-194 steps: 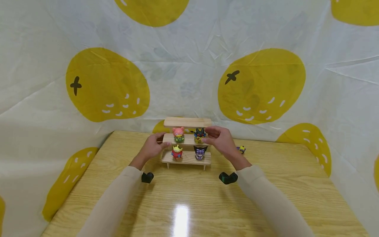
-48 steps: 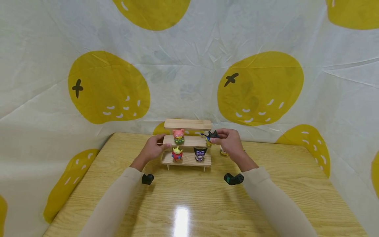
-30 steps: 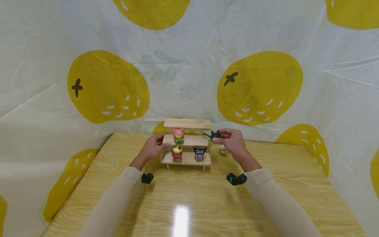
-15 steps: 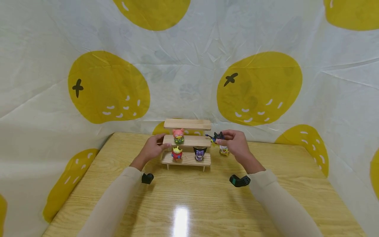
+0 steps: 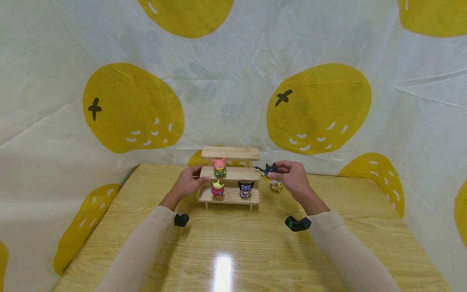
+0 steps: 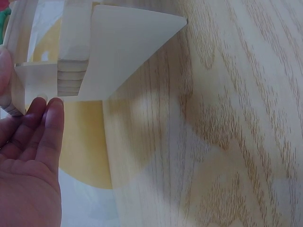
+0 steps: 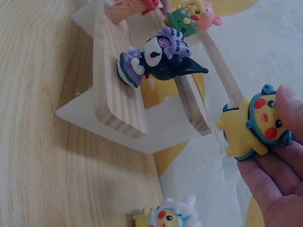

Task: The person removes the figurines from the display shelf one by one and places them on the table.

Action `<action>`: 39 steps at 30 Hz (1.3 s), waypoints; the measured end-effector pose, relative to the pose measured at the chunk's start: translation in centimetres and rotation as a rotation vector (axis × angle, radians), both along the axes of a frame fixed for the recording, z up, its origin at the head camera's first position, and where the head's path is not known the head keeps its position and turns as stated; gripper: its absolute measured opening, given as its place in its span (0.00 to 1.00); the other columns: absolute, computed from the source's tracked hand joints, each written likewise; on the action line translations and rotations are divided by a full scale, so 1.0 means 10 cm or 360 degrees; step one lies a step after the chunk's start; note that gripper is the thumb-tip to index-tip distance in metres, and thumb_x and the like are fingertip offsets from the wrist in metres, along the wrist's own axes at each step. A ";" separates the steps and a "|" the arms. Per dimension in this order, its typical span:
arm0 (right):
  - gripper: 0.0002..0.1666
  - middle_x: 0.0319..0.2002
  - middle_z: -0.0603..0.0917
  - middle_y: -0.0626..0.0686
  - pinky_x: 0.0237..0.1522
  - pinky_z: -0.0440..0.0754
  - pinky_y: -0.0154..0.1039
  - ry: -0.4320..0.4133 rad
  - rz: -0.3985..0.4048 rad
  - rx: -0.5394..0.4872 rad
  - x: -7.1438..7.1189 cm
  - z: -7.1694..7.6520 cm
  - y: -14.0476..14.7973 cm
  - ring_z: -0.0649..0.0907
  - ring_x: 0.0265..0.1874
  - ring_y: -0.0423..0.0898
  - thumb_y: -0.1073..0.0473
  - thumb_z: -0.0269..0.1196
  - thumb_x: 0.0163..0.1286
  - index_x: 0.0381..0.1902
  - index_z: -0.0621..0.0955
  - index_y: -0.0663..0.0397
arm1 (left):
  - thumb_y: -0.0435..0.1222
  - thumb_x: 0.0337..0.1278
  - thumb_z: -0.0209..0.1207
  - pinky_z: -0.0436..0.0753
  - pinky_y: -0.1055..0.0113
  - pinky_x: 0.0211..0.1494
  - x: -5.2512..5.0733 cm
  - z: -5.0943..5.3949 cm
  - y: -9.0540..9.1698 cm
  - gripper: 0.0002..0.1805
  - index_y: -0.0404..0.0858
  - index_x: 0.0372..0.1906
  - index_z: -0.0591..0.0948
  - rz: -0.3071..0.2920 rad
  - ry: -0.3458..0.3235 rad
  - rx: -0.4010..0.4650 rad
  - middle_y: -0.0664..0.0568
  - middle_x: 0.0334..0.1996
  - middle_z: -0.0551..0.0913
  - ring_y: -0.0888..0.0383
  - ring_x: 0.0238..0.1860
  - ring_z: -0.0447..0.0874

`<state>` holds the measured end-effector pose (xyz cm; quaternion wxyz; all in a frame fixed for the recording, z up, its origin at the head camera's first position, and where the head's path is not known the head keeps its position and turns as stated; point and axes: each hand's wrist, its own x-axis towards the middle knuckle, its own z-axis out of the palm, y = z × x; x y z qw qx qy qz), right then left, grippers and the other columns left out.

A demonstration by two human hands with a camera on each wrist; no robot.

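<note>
My right hand (image 5: 296, 180) pinches a yellow figurine in a black and blue eared hood (image 7: 260, 118), off the right end of the wooden tiered stand (image 5: 238, 174). My left hand (image 5: 185, 181) grips the left end of the stand's middle step, thumb at the front, other fingers behind. A pink-hooded figurine (image 5: 219, 167) sits on that step. Lower down, a red-clothed figurine with a yellow top (image 5: 217, 189) and a black-and-purple figurine with a bow (image 5: 246, 190) stand apart. Beside the stand, a yellow figurine in a white hood (image 7: 168, 216) is on the table.
The light wood table (image 5: 226, 239) reaches back to a white cloth backdrop (image 5: 230, 101) printed with large yellow fruit. Black devices sit at my left wrist (image 5: 181, 220) and right wrist (image 5: 298, 223). The stand's top step (image 5: 230, 152) is nearest the backdrop.
The yellow figurine in the black hood has left the middle step, carried rightward by my right hand past the stand's end. My left hand stays on the stand. The white-hooded figurine has come into view.
</note>
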<state>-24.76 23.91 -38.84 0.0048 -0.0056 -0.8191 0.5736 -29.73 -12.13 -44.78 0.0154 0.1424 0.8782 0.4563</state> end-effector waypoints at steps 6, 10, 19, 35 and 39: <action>0.24 0.52 0.91 0.58 0.58 0.85 0.44 0.0001 0.0009 0.0018 0.02 0.00 0.04 0.88 0.39 0.34 0.63 0.69 0.72 0.63 0.81 0.65 | 0.41 0.73 0.63 0.83 0.45 0.67 -0.02 0.00 0.00 0.37 0.29 0.78 0.65 0.0003 -0.0005 0.0008 0.34 0.66 0.80 0.38 0.66 0.81; 0.25 0.54 0.90 0.61 0.61 0.85 0.47 0.0001 0.0020 0.0023 0.04 0.01 0.06 0.88 0.39 0.34 0.63 0.69 0.72 0.64 0.80 0.66 | 0.41 0.74 0.62 0.82 0.45 0.67 -0.02 0.00 -0.01 0.37 0.27 0.78 0.65 0.0000 0.0008 -0.0005 0.33 0.66 0.80 0.37 0.66 0.81; 0.25 0.55 0.90 0.62 0.65 0.81 0.52 -0.0010 0.0026 0.0026 0.06 -0.01 0.11 0.88 0.40 0.34 0.63 0.69 0.72 0.64 0.80 0.66 | 0.42 0.74 0.62 0.82 0.44 0.68 0.00 0.01 0.00 0.38 0.28 0.78 0.64 -0.0001 0.0000 -0.0022 0.33 0.67 0.80 0.37 0.66 0.80; 0.24 0.40 0.92 0.45 0.22 0.69 0.35 -0.0011 0.0025 -0.0008 0.12 -0.03 0.21 0.84 0.30 0.34 0.63 0.71 0.70 0.61 0.81 0.68 | 0.43 0.73 0.64 0.80 0.44 0.69 0.01 0.00 0.00 0.38 0.29 0.78 0.65 0.0020 -0.0007 -0.0027 0.34 0.66 0.80 0.38 0.66 0.80; 0.25 0.44 0.93 0.50 0.29 0.77 0.33 -0.0003 0.0019 0.0001 0.13 -0.03 0.22 0.86 0.33 0.32 0.64 0.71 0.70 0.61 0.81 0.69 | 0.43 0.73 0.63 0.81 0.44 0.69 0.00 0.00 0.00 0.38 0.29 0.78 0.65 0.0014 -0.0002 -0.0025 0.34 0.66 0.80 0.38 0.66 0.80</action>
